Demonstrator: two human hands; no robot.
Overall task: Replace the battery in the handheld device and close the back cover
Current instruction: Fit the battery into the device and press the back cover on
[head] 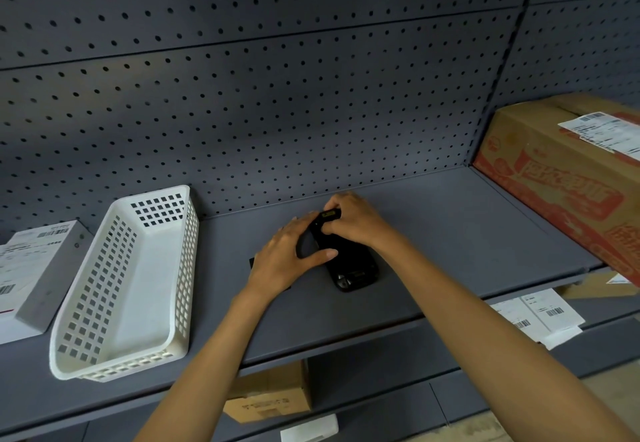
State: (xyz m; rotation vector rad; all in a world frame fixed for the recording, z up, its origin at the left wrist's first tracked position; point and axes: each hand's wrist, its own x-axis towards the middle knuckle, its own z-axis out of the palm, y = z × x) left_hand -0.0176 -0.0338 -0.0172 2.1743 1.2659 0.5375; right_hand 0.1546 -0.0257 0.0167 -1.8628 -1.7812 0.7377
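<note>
"Well, where was the device [349,261]?"

"It lay flat on the shelf [450,233], near the front. The left hand [287,258] was spread over its near side, thumb pressed across the back. Farther in, the right hand [353,219] was curled around its far end, fingers pinching there."

"Would it handle easily?"

"It seemed rigid, light and smooth-cased, so probably slippery; best gripped by the long edges."

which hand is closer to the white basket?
Left. The left hand rests on the black device's near side, just right of the white basket; the right hand grips the device's far end, farther right.
</note>
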